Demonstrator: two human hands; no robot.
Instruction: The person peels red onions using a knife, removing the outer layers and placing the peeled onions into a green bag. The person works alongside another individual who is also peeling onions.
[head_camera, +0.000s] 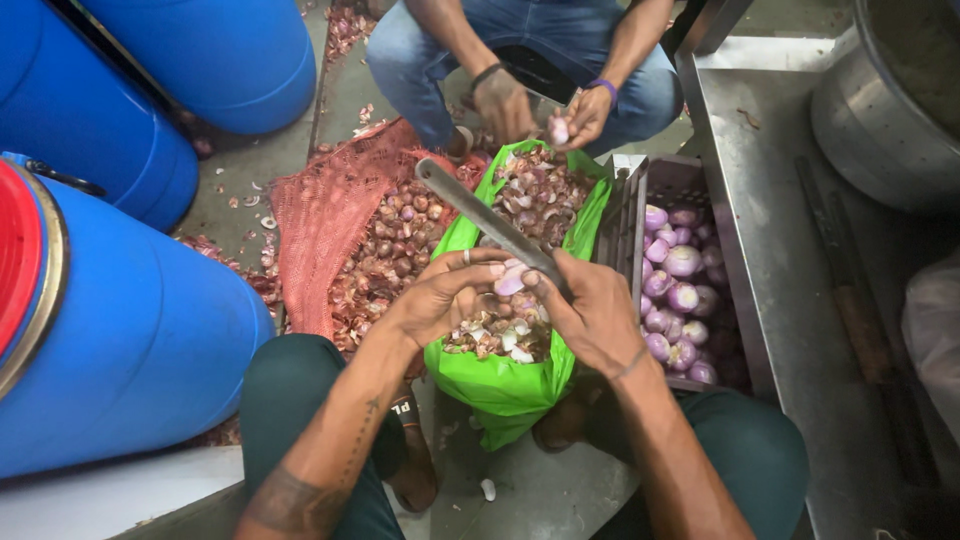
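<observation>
It was a commercial kitchen's prep floor: blue drums (150, 330) at nine o'clock, steel counter (790, 200) and big pot (890, 110) at two.

Three blue barrels (140, 330) stood along the left of the frame, the nearest with a red lid (15, 250). A red mesh sack (325, 230) of unpeeled onions lay left of centre. At the upper right, a large steel pot (880, 110) sat on a steel counter (770, 180). Onion skins (235, 265) littered the floor at mid-left.
</observation>
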